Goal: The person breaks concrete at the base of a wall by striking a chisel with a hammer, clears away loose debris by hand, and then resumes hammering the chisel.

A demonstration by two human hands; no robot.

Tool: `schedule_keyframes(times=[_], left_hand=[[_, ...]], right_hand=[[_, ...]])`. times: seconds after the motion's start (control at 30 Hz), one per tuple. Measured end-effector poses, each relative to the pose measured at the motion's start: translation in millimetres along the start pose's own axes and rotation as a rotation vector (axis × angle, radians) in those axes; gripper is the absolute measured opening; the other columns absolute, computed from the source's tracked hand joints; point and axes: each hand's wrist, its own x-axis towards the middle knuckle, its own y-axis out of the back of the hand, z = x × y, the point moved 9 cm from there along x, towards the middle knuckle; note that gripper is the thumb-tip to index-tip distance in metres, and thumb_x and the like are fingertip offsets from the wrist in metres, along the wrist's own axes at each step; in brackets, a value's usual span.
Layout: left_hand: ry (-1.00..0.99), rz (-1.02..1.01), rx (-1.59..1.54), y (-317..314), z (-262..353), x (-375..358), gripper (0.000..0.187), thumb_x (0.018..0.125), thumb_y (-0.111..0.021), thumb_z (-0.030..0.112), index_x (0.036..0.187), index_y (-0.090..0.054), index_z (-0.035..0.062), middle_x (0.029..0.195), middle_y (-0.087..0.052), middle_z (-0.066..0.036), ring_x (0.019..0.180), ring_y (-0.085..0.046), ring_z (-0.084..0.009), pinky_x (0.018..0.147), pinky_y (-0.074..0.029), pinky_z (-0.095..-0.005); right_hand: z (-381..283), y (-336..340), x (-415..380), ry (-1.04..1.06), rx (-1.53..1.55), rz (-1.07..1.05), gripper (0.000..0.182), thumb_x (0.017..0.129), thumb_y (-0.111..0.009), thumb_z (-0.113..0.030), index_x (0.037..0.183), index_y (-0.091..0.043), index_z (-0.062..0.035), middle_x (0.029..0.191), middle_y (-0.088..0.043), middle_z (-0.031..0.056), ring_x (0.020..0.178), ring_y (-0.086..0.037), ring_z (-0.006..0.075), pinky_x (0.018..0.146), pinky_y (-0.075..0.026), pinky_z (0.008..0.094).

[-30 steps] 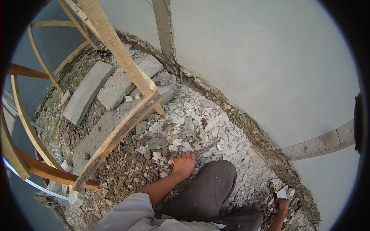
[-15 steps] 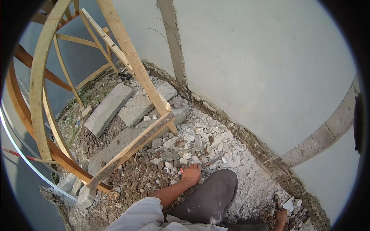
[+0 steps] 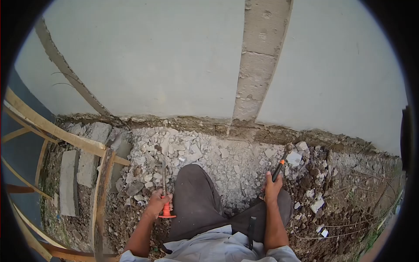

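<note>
My left hand [image 3: 158,203] is closed around a chisel [image 3: 164,178] with an orange hand guard; its metal shaft points away from me over the rubble, left of my knee. In my right hand [image 3: 273,187] is a hammer [image 3: 279,167] with a black and orange handle. The hammer's head is farther out, close to a white chunk [image 3: 294,158] near the foot of the wall. The two tools are well apart, on either side of my bent knees. Broken white rubble [image 3: 231,170] covers the ground between them.
Ahead rises a pale plastered wall [image 3: 174,61] with a bare masonry strip [image 3: 259,56] and a rough exposed base [image 3: 196,122]. At left stand a wooden frame [image 3: 99,201] and concrete blocks [image 3: 69,183]. Dry twigs [image 3: 349,225] lie on dirt at right.
My view has swung right, so the wall faces me and the wooden frame sits at the far left. Both hands still hold their tools, now seen more fully.
</note>
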Motion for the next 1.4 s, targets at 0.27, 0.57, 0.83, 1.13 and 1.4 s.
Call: schedule_keyframes(times=[0.27,0.57,0.83,1.13,1.4], left_hand=[[0.015,-0.219,0.11,-37,33,5,0.019,0.092,-0.06,0.014,0.103,-0.05,0.0019,0.075,-0.059,-0.007,0.058,-0.062,-0.0171,0.054,-0.054,-0.0303],[0.129,-0.548,-0.25,-182,56,43,0.028,0.091,-0.057,0.011,0.116,-0.051,0.0005,0.083,-0.06,-0.011,0.067,-0.064,-0.0223,0.065,-0.056,-0.0355],[0.343,-0.528,-0.382,-292,23,150,0.012,0.087,-0.056,0.012,0.089,-0.056,0.0005,0.076,-0.057,-0.009,0.068,-0.06,-0.0201,0.062,-0.054,-0.0361],[0.345,-0.401,-0.758,-332,22,232,0.01,0.083,-0.056,0.012,0.079,-0.052,0.0042,0.072,-0.054,-0.007,0.063,-0.058,-0.0209,0.058,-0.054,-0.0393],[0.368,-0.47,-0.706,-329,29,219,0.012,0.088,-0.06,0.017,0.087,-0.054,0.0066,0.074,-0.057,-0.005,0.064,-0.057,-0.0174,0.059,-0.052,-0.035]], right_hand=[[-66,23,-11,0.179,0.032,0.053,0.02,0.093,-0.06,-0.023,0.084,-0.054,-0.006,0.065,-0.05,-0.0021,0.048,-0.045,0.006,0.041,-0.034,0.0222],[-76,31,-35,0.31,0.102,0.052,0.017,0.092,-0.062,-0.02,0.093,-0.053,-0.0062,0.068,-0.052,-0.0012,0.05,-0.045,0.0061,0.041,-0.036,0.0226],[-126,45,-70,0.456,-0.084,-0.035,0.024,0.095,-0.057,-0.027,0.085,-0.047,-0.0079,0.074,-0.045,0.002,0.061,-0.044,0.0104,0.055,-0.042,0.0277],[-77,46,-94,0.102,-0.008,-0.05,0.014,0.094,-0.057,-0.018,0.09,-0.049,-0.0074,0.066,-0.048,0.0013,0.053,-0.047,0.0111,0.045,-0.039,0.0262],[-21,32,-88,-0.057,-0.115,-0.006,0.021,0.083,-0.072,-0.018,0.091,-0.06,-0.0034,0.081,-0.057,-0.0026,0.073,-0.05,0.0097,0.064,-0.042,0.0273]])
